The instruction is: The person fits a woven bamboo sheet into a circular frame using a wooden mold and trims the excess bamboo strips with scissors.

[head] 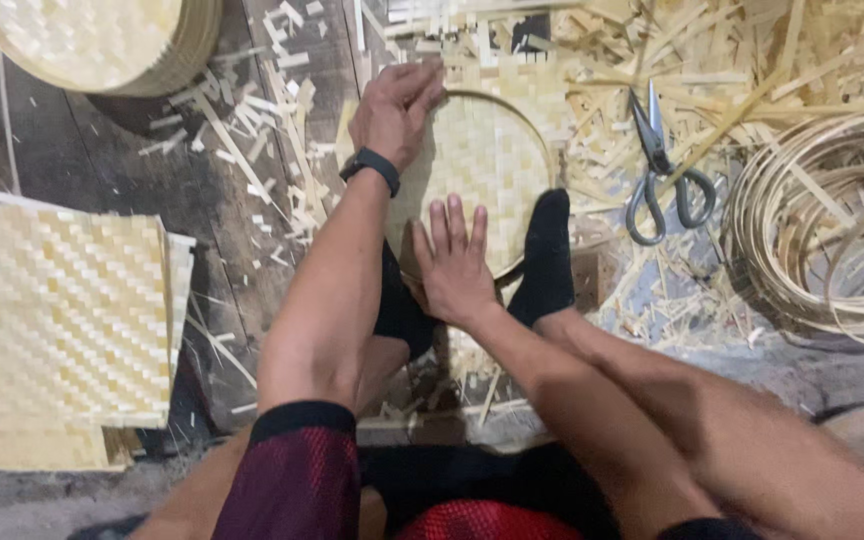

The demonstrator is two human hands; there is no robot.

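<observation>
Hands flat on pale round woven bamboo tray (487, 160) on dark plank floor (102, 170): left hand (394, 110) at far rim, right hand (452, 265) at near edge, fingers spread, gripping nothing. Grey-handled steel scissors (662, 165) lie nearby.

One pair of scissors (664, 165), one round woven tray (487, 160) centre frame, one stack of woven mats (57, 320) left, two hands.

Bare floorboards (142, 190) left stay passable; scissors (664, 170), hoop coils (832, 220) and scraps (752, 60) crowd right.
</observation>
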